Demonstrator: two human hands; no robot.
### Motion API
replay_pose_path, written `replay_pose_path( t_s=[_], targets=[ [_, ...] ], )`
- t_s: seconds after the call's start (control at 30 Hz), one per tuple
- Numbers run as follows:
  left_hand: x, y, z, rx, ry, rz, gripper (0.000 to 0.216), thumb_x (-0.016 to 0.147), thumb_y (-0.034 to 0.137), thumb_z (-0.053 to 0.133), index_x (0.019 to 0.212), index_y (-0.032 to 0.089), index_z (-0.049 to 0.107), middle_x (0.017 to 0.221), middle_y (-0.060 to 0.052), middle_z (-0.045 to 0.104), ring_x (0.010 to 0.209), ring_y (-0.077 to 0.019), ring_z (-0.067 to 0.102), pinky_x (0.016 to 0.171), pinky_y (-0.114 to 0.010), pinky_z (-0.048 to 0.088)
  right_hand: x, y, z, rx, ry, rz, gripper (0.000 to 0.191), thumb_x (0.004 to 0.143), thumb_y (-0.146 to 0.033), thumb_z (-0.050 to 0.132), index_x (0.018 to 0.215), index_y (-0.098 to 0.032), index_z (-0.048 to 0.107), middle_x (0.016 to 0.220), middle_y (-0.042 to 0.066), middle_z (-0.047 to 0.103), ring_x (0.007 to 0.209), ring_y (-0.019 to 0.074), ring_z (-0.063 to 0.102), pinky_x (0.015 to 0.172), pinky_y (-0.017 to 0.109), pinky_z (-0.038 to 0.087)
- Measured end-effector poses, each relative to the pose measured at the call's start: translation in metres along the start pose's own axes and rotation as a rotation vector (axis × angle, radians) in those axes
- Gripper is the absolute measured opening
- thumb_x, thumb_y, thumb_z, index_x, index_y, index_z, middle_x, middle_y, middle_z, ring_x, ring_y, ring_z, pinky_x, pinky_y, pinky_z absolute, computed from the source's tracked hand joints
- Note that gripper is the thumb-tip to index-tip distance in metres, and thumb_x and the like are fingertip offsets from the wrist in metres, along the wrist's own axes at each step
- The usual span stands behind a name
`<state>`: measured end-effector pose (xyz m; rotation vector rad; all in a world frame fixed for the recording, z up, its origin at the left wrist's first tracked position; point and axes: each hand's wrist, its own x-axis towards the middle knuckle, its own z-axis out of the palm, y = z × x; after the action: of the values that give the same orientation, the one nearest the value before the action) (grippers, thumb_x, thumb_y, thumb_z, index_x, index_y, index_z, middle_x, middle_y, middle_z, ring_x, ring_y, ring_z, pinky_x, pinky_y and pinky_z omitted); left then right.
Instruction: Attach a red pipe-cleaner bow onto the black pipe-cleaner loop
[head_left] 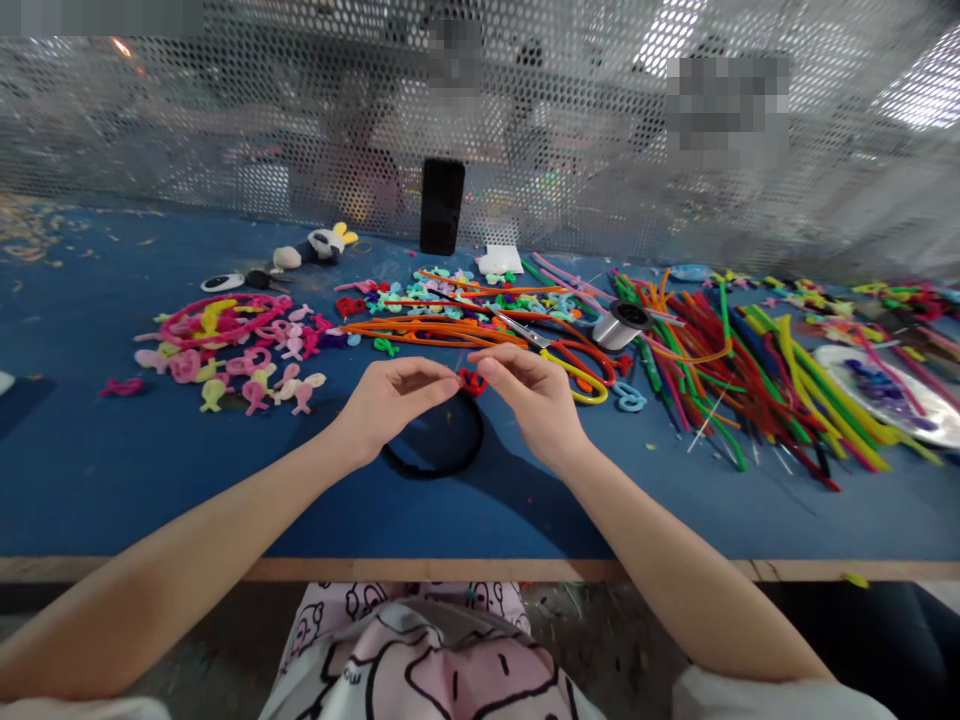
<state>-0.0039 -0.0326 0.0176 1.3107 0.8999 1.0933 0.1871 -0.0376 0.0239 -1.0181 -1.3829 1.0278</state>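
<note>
Both my hands meet over the blue table (90, 470), just above a black hair band (435, 462). My left hand (394, 400) and my right hand (532, 395) each pinch a side of a small red pipe-cleaner shape (472, 381) that sits on the top of the band. The fingers of both hands are closed on it. The near arc of the band lies bare on the table between my wrists.
Pink and yellow small shapes (240, 360) lie left. Orange pipe cleaners (420, 332), scissors (525, 328) and a wire spool (624, 322) lie behind my hands. A heap of coloured pipe cleaners (757, 370) spreads right. A black phone (441, 205) leans on the mesh screen.
</note>
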Motion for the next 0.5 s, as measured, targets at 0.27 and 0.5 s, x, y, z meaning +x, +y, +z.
replay_pose_path(
  t_s=[0.27,0.5],
  targets=[
    [0.003,-0.004,-0.008,-0.178,0.086,0.114,0.007,0.078,0.026,0.079,0.084,0.022,0.077,0.103,-0.003,0.075,0.102,-0.0177,0.067,0.095,-0.031,0.051,-0.002,-0.001,0.0,-0.32,-0.302,-0.067,0.013,0.083,-0.032,0.073,0.091,-0.023,0.079,0.088,0.003,0.075,0.077,0.0159,0.062,0.072,0.031,0.048],
    [0.003,0.007,-0.009,-0.259,0.131,0.041,0.013,0.078,0.029,0.08,0.082,0.019,0.073,0.082,-0.002,0.074,0.084,-0.0151,0.07,0.091,-0.03,0.053,0.013,0.017,-0.021,-0.527,-0.073,0.032,0.024,0.088,-0.038,0.066,0.092,-0.018,0.078,0.087,0.008,0.075,0.076,0.0199,0.065,0.074,0.035,0.051]
  ],
)
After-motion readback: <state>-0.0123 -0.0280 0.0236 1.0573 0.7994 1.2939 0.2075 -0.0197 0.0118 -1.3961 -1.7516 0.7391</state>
